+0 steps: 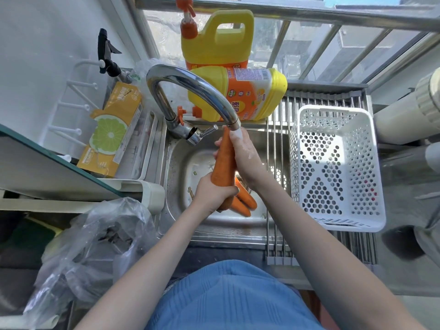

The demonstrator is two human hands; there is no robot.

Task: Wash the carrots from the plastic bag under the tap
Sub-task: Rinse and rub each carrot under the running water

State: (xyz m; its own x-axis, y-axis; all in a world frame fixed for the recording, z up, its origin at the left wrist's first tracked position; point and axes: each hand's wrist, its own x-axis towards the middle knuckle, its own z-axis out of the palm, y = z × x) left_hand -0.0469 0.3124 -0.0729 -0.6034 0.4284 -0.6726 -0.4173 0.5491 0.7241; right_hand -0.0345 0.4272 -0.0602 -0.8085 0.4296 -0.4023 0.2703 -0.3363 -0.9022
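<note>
Steel sink (pixel 181 163): two carrots (pixel 245 201) lying by the drain, under the hands. White perforated basket (pixel 333 115) on the drying rack (pixel 276 225) to the right, nothing visible inside. Crumpled plastic bag (pixel 95 246) on the left counter, contents unclear. One carrot (pixel 223 160) held upright under the tap (pixel 190 89), tip at the spout. Left hand (pixel 212 194) gripping its thick end; right hand (pixel 245 156) wrapped round the upper part.
</note>
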